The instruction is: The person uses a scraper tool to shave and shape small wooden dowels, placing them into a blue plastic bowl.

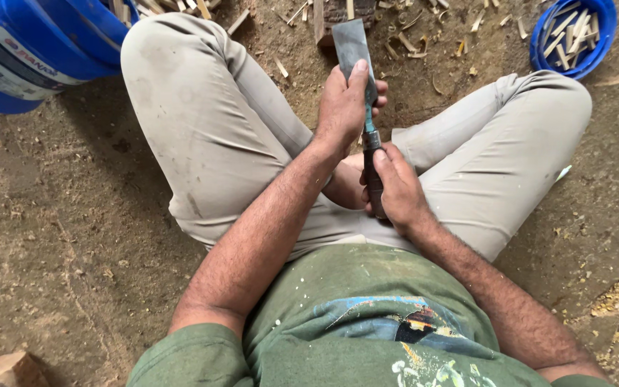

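Broad chisel gripped: left hand clenched round blade, right hand clenched round handle. Wood block at 12 o'clock. Slip risk judged: thumb beside edge, cut possible.

The hands worked in a tight pocket between two bent knees: the left knee walled one side, the right knee the other. Ahead, a wood block and scattered chips crowded the ground past the chisel. A blue barrel shut off the far left corner, and a blue bowl of sticks the far right. Bare dirt lay open outside the left leg, and more beyond the right.
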